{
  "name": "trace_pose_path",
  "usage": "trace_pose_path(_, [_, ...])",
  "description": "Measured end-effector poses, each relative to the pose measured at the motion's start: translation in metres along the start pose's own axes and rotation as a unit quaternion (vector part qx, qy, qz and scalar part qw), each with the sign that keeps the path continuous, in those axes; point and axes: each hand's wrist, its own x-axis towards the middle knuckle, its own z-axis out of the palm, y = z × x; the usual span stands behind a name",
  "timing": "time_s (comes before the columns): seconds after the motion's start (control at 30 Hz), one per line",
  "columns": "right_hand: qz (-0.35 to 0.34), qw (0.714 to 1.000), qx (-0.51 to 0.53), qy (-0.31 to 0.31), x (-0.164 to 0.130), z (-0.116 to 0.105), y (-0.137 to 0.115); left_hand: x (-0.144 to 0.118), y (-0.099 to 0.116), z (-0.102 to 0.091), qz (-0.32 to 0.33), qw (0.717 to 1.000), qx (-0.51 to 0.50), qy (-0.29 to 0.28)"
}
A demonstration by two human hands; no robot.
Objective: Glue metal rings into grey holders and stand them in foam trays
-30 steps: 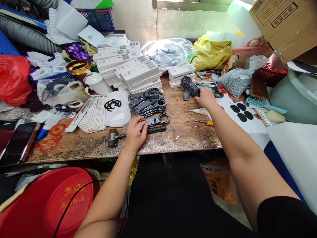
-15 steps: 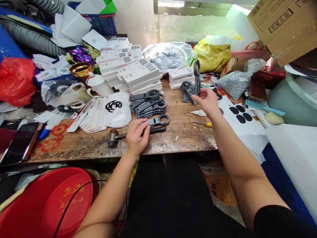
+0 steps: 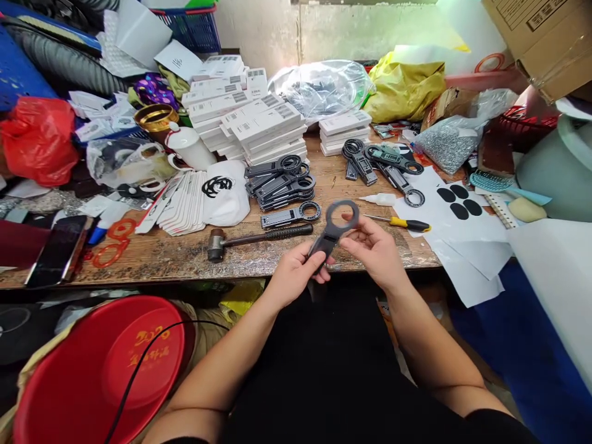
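- Both hands hold one grey ring-headed part (image 3: 333, 228) in the air, at the near edge of the desk (image 3: 185, 256), over the person's lap.
- The left hand (image 3: 292, 275) is closed round the part's handle end; the right hand (image 3: 375, 250) pinches the ring end with its fingertips.
- The step in hand looks like checking or fitting the part, with the ring turned up toward the camera.
- A hammer (image 3: 259, 238) lies on the desk just beyond the hands, and a yellow screwdriver (image 3: 401, 222) lies to its right.
- A stack of like parts (image 3: 282, 185) sits farther back; another heap (image 3: 382, 163) lies far right.
- The next move would call for a steady grip on the handle, and one hand must let go to take a tool.
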Motion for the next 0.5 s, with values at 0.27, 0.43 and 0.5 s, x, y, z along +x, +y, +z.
trace_pose_path(0.27, [-0.003, 0.999, 0.046, 0.020, -0.003, -0.002, -0.010, 0.008, -0.003, -0.004, 0.003, 0.994, -0.028, 0.109])
trace_pose_path(0.43, [0.026, 0.996, 0.065, 0.056, 0.000, 0.004, 0.003, 0.008, 0.000, -0.007, 0.007, 0.994, 0.004, 0.110])
trace_pose_path(0.5, [-0.002, 0.994, 0.055, 0.094, -0.004, 0.006, 0.004, 0.008, 0.002, -0.006, 0.011, 0.993, 0.026, 0.117])
